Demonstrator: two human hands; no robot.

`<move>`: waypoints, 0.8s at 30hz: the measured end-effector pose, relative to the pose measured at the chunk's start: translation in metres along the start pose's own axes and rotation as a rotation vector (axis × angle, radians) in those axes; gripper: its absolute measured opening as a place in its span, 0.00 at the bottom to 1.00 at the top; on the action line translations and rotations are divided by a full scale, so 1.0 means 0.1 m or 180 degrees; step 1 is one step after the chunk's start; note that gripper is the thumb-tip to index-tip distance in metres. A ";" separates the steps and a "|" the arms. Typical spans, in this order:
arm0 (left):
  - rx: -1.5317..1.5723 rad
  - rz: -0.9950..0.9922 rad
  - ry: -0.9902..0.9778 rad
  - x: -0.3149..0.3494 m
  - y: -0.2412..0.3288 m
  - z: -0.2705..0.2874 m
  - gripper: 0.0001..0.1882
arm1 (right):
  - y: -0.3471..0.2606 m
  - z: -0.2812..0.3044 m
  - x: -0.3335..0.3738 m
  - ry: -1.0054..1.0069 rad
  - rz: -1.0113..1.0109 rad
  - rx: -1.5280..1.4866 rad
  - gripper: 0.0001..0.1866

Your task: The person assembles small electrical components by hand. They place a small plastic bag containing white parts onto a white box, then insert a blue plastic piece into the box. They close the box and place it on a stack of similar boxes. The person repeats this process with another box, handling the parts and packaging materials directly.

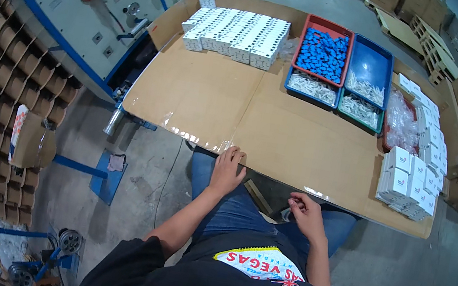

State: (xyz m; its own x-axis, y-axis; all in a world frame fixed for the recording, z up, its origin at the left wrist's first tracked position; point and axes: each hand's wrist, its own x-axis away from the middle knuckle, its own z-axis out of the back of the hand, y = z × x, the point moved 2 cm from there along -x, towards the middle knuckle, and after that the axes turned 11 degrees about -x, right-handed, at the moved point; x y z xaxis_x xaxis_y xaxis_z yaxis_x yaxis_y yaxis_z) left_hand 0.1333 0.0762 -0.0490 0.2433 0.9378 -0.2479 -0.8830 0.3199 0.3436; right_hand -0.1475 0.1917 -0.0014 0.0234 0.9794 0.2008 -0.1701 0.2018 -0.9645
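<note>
Indoors, cardboard tabletop (189,89), concrete floor (141,189), left fingers (231,155) relaxed against edge, right fingers (302,199) loose

The cardboard-topped table (201,93) carries white boxes (237,33) and trays (371,56)

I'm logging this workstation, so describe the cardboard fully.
The cardboard is a broad brown sheet laid flat, with a crease running front to back and an upturned rear border. What looks like clear tape glints along its near edge. White boxes and trays rest on it; the left hand touches the near edge.
</note>
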 end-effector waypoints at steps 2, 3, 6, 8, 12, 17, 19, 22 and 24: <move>-0.0021 -0.0075 0.0023 -0.04 -0.02 -0.06 0.24 | 0.00 0.04 -0.01 0.0029 0.0234 0.0061 0.16; -0.0018 -0.0145 0.0003 -0.05 -0.04 -0.10 0.24 | 0.01 0.06 -0.02 0.0082 0.0322 0.0090 0.16; 0.0269 -0.0134 -0.0051 -0.05 0.02 -0.12 0.25 | -0.03 0.17 -0.07 0.0065 0.0305 0.0047 0.16; 0.0269 -0.0113 -0.0024 -0.02 -0.02 -0.16 0.24 | -0.09 0.30 -0.16 0.0144 0.0428 0.0050 0.15; 0.0259 -0.0104 -0.0018 -0.07 0.07 -0.15 0.22 | -0.23 0.81 -0.27 0.0827 0.0836 0.0155 0.15; 0.0254 -0.0124 0.0086 -0.07 0.05 -0.21 0.21 | -0.28 1.81 -0.31 0.2084 0.1506 0.0430 0.15; 0.0154 -0.0110 0.0041 -0.08 0.03 -0.18 0.22 | -0.25 2.29 -0.30 0.2590 0.1559 0.0641 0.14; 0.0000 -0.0057 0.0113 -0.09 0.06 -0.21 0.22 | -0.29 3.07 -0.20 0.3182 0.1420 0.1030 0.14; -0.0064 0.0010 0.0032 -0.10 0.10 -0.20 0.23 | -0.20 3.61 -0.20 0.3484 0.1339 0.1182 0.14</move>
State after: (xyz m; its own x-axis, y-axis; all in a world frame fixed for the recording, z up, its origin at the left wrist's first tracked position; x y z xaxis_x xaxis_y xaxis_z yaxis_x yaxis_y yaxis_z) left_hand 0.1139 0.0674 -0.0613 0.2366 0.9373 -0.2560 -0.8917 0.3141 0.3260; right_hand -0.5000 0.1633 0.0761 0.6825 0.4969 -0.5360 -0.6298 0.0276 -0.7763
